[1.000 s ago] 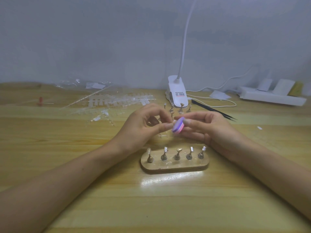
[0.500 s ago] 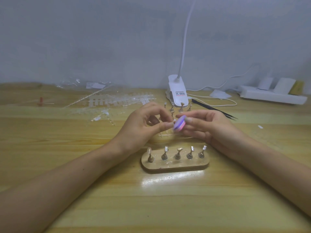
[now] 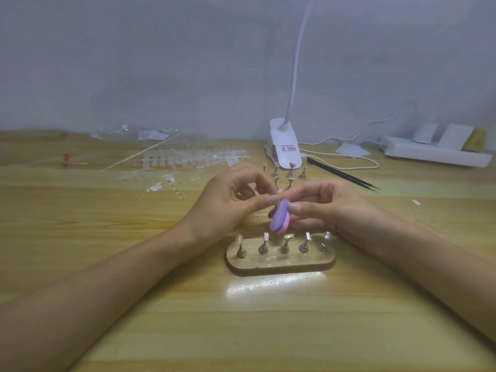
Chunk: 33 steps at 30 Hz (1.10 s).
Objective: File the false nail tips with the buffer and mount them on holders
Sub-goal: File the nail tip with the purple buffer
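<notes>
Just now the buffer (image 3: 280, 216), pinched in the right hand (image 3: 330, 208), has slid lower, above the holders (image 3: 284, 245); the left hand (image 3: 228, 205) seemingly pinches a tip too small to see; filing likely continues.

Table (image 3: 255, 318) before the wooden stand (image 3: 280, 261) gives passage; loose holders (image 3: 290, 170), lamp clip (image 3: 284, 149) and nail-tip strips (image 3: 188, 159) crowd behind.

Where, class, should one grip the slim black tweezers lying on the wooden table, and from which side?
Probably mid-shaft, pinched from above across the narrow width: the black tweezers lie flat, sharp tips pointing right, away from the white lamp clip.
</notes>
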Tool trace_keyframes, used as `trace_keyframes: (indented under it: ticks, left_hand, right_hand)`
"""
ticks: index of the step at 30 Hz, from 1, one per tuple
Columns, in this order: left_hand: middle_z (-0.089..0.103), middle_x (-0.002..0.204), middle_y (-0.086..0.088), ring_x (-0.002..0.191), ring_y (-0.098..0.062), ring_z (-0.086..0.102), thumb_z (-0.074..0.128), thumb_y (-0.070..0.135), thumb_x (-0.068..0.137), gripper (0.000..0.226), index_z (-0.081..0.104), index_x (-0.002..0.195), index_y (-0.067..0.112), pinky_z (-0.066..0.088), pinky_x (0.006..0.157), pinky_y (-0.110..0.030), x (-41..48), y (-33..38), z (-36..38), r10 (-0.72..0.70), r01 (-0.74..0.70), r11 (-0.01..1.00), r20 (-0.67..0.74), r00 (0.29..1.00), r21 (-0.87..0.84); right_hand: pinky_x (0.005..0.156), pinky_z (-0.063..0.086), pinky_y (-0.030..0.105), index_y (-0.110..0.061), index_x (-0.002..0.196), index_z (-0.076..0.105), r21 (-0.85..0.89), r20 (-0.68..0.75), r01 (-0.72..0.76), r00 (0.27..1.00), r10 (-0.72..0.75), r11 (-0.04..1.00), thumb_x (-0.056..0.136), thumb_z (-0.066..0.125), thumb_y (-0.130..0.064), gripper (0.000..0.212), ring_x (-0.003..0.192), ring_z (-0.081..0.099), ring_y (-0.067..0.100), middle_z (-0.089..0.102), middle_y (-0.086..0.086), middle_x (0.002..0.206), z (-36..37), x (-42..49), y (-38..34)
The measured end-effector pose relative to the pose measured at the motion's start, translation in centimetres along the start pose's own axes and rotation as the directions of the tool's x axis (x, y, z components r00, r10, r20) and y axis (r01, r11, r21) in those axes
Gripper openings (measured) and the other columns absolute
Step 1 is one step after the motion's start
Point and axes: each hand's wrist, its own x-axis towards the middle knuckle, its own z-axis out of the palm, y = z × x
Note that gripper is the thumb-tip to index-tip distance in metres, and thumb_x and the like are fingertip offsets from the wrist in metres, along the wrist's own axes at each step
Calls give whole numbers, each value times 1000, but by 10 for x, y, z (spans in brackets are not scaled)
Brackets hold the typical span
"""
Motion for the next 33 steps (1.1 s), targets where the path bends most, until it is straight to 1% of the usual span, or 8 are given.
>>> trace_keyframes:
  ticks: [4,7,11,14,18,22,24,33]
  left_hand:
    - [60,88,2,74,-4,55,72,12,84,13,67,79,22,45,74,-16,-1,0,-1,22,-22,1000,22,999,3]
    - [60,88,-1,72,-3,55,72,12,84,12,67,78,21,45,73,-15,0,-1,-1,24,-24,1000,-4,1000,0]
    - [59,87,2,75,-5,56,72,11,84,12,67,79,20,46,74,-18,0,-2,0,24,-24,1000,19,1000,10]
    - [59,86,1,74,-1,54,72,9,84,12,67,80,20,42,73,-13,0,-3,0,36,-37,999,23,999,34]
    - [58,85,4,74,0,55,73,11,83,15,66,78,24,42,72,-11,0,-3,0,40,-40,999,17,999,12]
    - [57,84,7,74,1,55,73,11,83,15,66,79,24,41,72,-10,0,-2,0,42,-42,999,16,999,29]
    - [57,84,3,73,0,54,73,13,83,13,66,79,24,42,73,-12,0,-3,0,41,-41,999,6,999,24]
    - [53,79,-11,70,-6,47,71,30,79,5,67,79,27,41,74,-18,0,-4,0,39,-38,999,-21,999,36]
  right_hand:
    - [77,60,26,1,109,70,95,-161,29,987,-14,995,81,70,-10,30,94,74,31,73,23,106,-2,1,0]
    - [86,59,34,-2,108,71,-12,-57,-17,998,16,1000,82,70,-10,27,97,73,34,73,23,104,1,0,0]
    - [76,59,24,5,112,67,109,-176,24,984,-4,994,81,68,-9,34,92,74,29,74,21,103,0,1,-1]
    - [79,59,26,-1,103,73,19,-42,-25,999,26,1000,81,69,-8,23,92,74,30,74,21,100,3,0,-2]
    - [81,58,26,10,111,65,131,-167,39,986,-17,991,83,66,-4,31,96,73,32,72,26,106,0,1,-1]
    - [82,59,29,0,103,71,51,-80,7,997,-3,999,81,69,-5,23,94,74,32,74,23,103,3,1,0]
    - [82,59,27,2,105,69,116,-166,36,986,-17,993,80,67,-6,26,93,74,30,74,21,101,0,1,0]
    - [80,60,28,6,107,65,73,-89,12,996,-5,997,79,66,-4,30,89,74,30,73,24,100,5,2,-1]
